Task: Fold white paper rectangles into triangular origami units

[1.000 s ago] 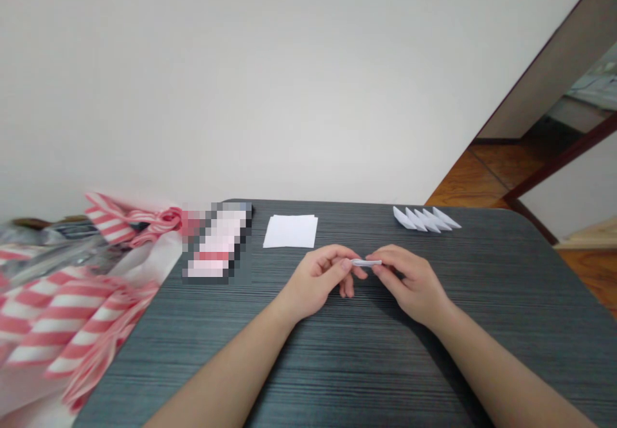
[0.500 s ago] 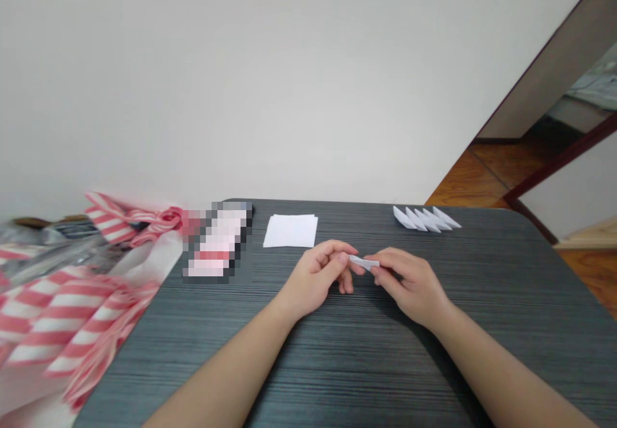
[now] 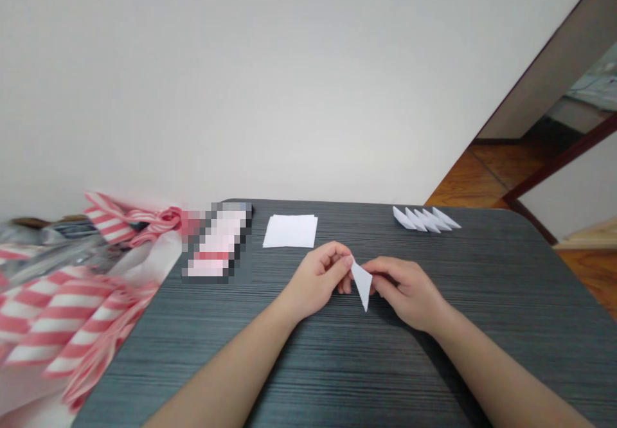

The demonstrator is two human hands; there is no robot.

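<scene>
Paper triangle (image 3: 362,285) pinched between both hands (image 3: 317,280) (image 3: 405,292)

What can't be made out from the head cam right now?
Head view only:
- Pixelated object on the table: covered by mosaic, so its kind can't be read.
- Folded paper triangle: one end hidden by the right hand.
- Folded paper pieces: too small and overlapped to count.
- Red-striped bag: blurred, cut off by the left edge.
</scene>
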